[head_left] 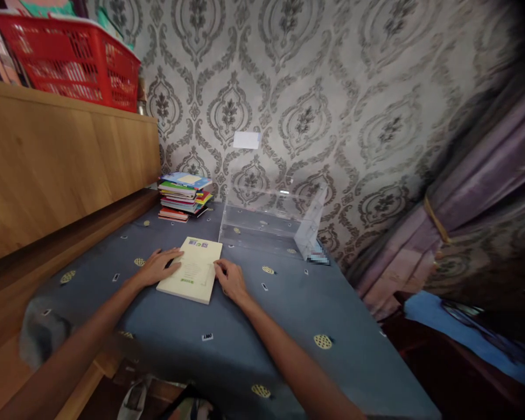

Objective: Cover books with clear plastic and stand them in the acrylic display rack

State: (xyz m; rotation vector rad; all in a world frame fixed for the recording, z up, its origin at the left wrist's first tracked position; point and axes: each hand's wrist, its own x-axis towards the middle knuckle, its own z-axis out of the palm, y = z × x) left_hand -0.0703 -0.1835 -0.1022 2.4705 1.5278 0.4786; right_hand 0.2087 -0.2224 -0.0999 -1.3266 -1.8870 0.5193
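Observation:
A cream-coloured book (pixel 195 273) lies flat on the blue-grey tablecloth (pixel 254 332), back cover up, just in front of a clear acrylic box (pixel 269 224). My left hand (pixel 160 265) rests on the book's left edge with fingers stretched flat over the cover. My right hand (pixel 231 279) touches the book's right edge, fingers curled lightly against it. Neither hand lifts the book.
A stack of colourful books (pixel 184 196) sits at the back left by the patterned wall. A wooden cabinet (pixel 61 157) with a red basket (pixel 70 58) on top stands to the left. Purple curtains (pixel 476 216) hang on the right, past the table's edge.

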